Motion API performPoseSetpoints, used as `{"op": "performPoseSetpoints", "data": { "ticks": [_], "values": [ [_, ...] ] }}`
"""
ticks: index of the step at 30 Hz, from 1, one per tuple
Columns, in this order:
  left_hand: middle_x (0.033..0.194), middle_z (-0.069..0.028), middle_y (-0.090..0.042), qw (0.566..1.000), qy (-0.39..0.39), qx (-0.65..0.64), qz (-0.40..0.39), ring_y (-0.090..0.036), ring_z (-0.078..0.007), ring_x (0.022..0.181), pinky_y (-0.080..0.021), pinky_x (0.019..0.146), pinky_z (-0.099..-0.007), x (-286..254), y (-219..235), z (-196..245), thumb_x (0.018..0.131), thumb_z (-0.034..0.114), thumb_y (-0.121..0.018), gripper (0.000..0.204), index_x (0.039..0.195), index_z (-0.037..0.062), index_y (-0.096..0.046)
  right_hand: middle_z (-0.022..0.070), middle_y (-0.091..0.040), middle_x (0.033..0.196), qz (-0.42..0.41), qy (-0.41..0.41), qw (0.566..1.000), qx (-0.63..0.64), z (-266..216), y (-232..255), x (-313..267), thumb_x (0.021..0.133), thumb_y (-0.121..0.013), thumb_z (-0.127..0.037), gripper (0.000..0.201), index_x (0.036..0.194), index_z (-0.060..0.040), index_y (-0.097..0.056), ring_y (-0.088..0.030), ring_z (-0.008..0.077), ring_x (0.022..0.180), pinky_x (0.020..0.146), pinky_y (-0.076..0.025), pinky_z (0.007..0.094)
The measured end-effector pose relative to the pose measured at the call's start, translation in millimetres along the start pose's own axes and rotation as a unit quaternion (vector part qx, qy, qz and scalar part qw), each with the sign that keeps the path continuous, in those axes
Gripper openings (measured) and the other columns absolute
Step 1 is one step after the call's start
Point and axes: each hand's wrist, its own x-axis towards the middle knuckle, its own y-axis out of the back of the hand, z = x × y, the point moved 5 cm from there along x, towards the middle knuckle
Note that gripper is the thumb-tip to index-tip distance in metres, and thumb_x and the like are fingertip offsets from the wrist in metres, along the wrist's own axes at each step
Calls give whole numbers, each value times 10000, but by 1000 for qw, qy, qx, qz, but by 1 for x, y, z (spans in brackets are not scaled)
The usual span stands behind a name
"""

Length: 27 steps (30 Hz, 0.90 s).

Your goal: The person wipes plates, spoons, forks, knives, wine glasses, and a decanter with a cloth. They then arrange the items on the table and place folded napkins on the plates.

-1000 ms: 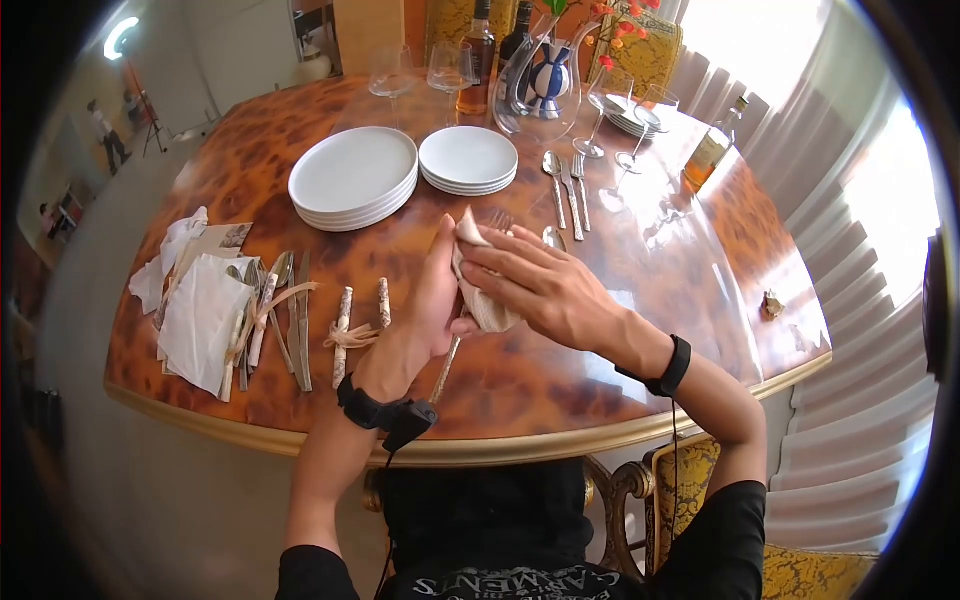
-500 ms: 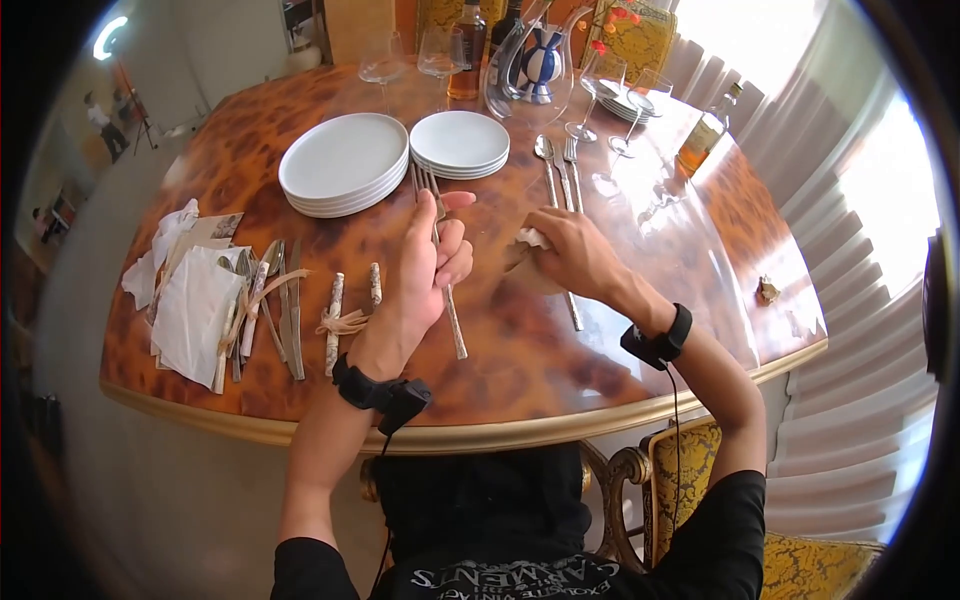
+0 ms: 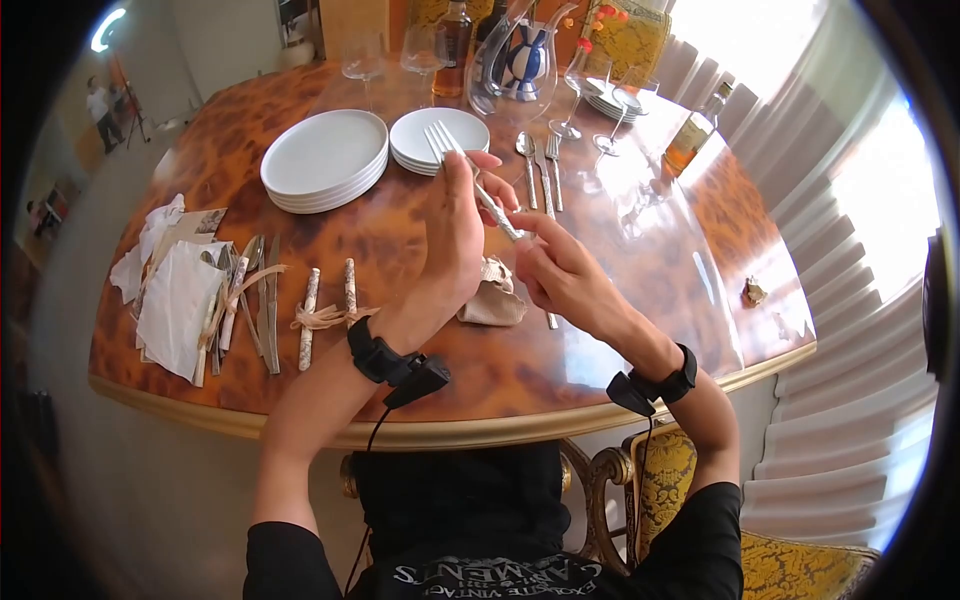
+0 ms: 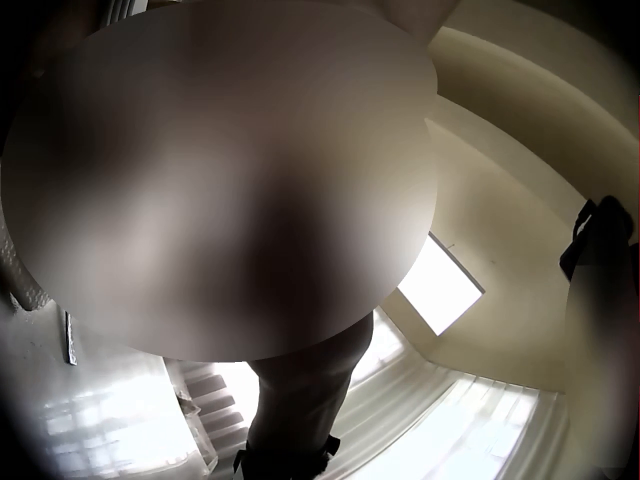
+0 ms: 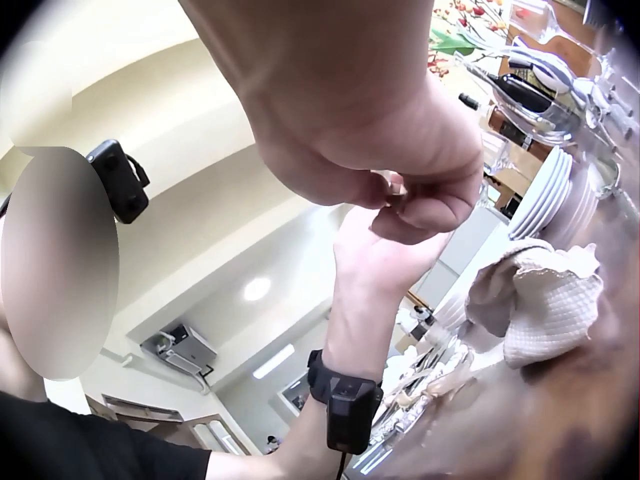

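Observation:
A silver fork [image 3: 485,198] slants across the middle of the head view, tines up toward the small plates. My left hand [image 3: 455,240] holds it near its neck, between thumb and fingers. With thumb and forefinger my right hand [image 3: 568,270] pinches the lower end of its handle. Below the hands a crumpled beige cloth [image 3: 495,300] lies on the table, and the right wrist view shows the same cloth [image 5: 550,305] with its quilted weave. From under the right hand pokes the handle end of another utensil [image 3: 552,320]. A large blur covers most of the left wrist view.
Stacks of large plates [image 3: 325,155] and small plates [image 3: 440,130] stand ahead. A spoon, knife and fork [image 3: 540,170] lie right of them. Tied cutlery and napkins [image 3: 180,310] are at left. Wine glasses, a glass decanter [image 3: 485,80] and a bottle [image 3: 697,130] stand farther back.
The right hand has let go of the cloth, now on the table, and moved left to the fork's handle. The left hand has raised and tilted the fork.

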Motion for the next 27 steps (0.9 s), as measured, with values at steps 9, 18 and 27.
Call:
{"op": "performPoseSetpoints", "data": {
  "ticks": [9,18,27],
  "values": [
    [1043,-104,-659,964,-36,135,-228,-608,-162,957,-460,838,-307,-96,-10,120,994,237,-480,271,1017,8,-622,-81,-334,613,148,-27,987,56,29,72,-34,1040,-396,-189,256,1054,10,-555,-291,14,477,420,-233,196],
    [890,-66,-658,898,-302,106,-302,-607,-157,847,-473,744,-279,-204,-44,196,959,198,-541,186,909,38,-622,-89,-272,608,154,-35,987,37,41,63,-38,1036,-411,-200,253,1079,7,-550,-242,4,453,391,-171,189],
    [842,-35,-651,909,-314,100,-255,-593,-142,798,-466,718,-280,-223,-42,181,928,204,-581,160,868,63,-625,-87,-262,620,164,-33,986,28,38,55,-49,1045,-418,-229,268,1085,-11,-568,-219,0,468,399,-156,193]
  ]
}}
